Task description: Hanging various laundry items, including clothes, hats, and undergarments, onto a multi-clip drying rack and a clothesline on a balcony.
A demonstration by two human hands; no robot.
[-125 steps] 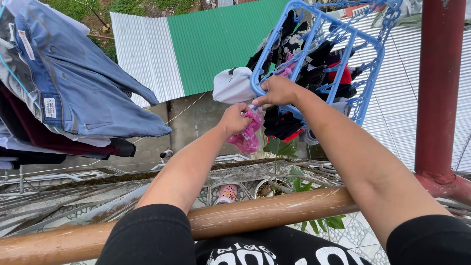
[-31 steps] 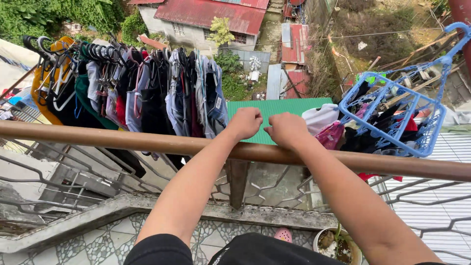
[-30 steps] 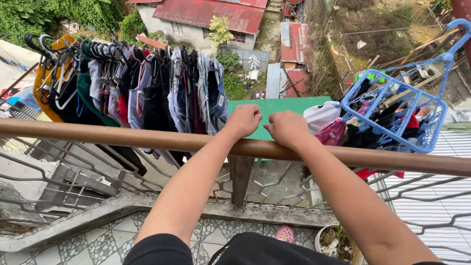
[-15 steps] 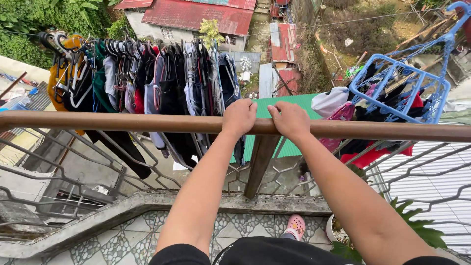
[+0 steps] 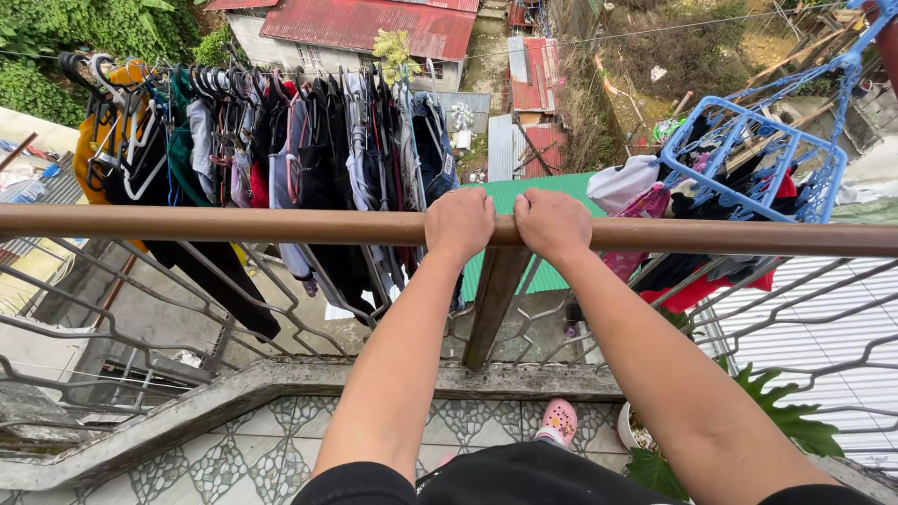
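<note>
Your left hand (image 5: 458,223) and right hand (image 5: 552,223) sit side by side, each grip curled tight around the brown balcony handrail (image 5: 234,226). Lean too far and you could overbalance above the drop. A small white label (image 5: 454,175) shows on the hanging clothes (image 5: 309,150); the blue peg hanger (image 5: 753,154) hangs right.

Brown round handrail (image 5: 234,226), level across balcony

hands: my left hand (image 5: 458,224) and right hand (image 5: 552,224) grip the brown railing (image 5: 234,225) side by side | beyond: hung clothes (image 5: 281,150), blue clip rack (image 5: 758,159)
</note>
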